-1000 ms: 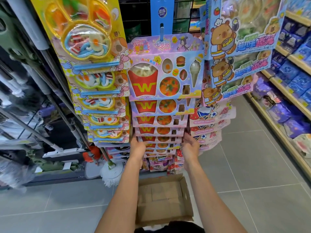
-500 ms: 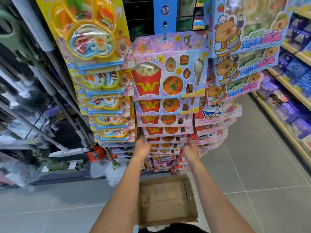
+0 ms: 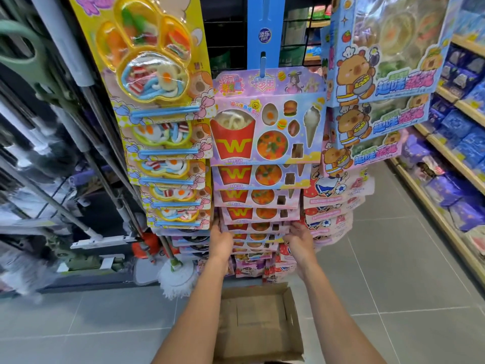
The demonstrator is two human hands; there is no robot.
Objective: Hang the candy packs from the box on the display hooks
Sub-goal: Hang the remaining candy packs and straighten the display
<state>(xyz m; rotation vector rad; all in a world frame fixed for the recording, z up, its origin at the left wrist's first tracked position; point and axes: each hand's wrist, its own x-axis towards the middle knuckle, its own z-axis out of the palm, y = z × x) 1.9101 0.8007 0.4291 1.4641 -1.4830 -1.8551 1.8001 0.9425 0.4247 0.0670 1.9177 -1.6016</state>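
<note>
1. I am facing the hanging column of pink candy packs (image 3: 265, 132); the cardboard box (image 3: 258, 324) below is sitting empty.
2. I am gripping one low pack (image 3: 256, 227)'s side edges, left hand (image 3: 220, 239) and right hand (image 3: 298, 239); it looks light, stiff and crushable.

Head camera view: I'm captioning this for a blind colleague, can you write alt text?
Both hands, left hand and right hand, reach up to the sides of a pink candy pack low in the middle column of a hanging display. An open cardboard box sits on the grey floor below, with no packs visible inside.
</note>
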